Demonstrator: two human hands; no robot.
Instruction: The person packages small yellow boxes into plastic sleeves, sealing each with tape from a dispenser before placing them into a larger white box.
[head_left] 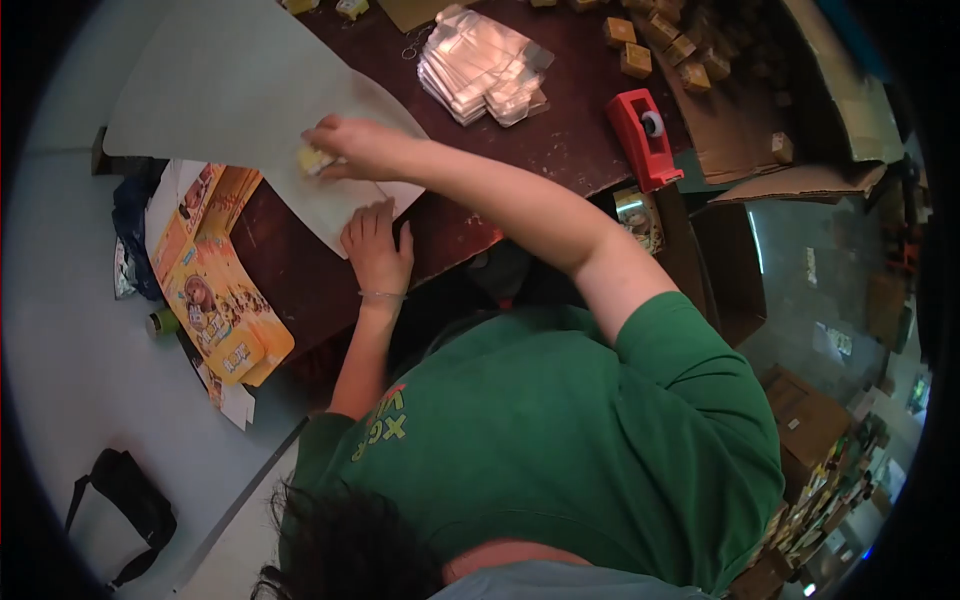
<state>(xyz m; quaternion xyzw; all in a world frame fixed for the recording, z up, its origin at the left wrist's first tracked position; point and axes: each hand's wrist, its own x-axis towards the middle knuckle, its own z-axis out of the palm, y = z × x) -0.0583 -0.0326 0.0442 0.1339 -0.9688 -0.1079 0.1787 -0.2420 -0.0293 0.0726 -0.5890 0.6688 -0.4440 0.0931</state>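
Observation:
A large pale sheet [250, 80] lies over the dark red table and hangs past its left side. My right hand [360, 148] is on the sheet, its fingers closed round a small yellow-and-white object [315, 160]; the fingers cover part of it, so I cannot tell its kind. Nearer the table's front edge, my left hand [376, 245] rests with fingers stretched out at the sheet's lower edge. It holds nothing and wears a thin bracelet at the wrist.
Flat orange printed cartons [225, 300] lie at the table's left end. A stack of clear plastic sleeves [480, 70] sits farther back, with a red tape dispenser [645, 140] to the right. Small yellow boxes [635, 60] fill an open cardboard box [735, 150]. A black bag [130, 510] is lower left.

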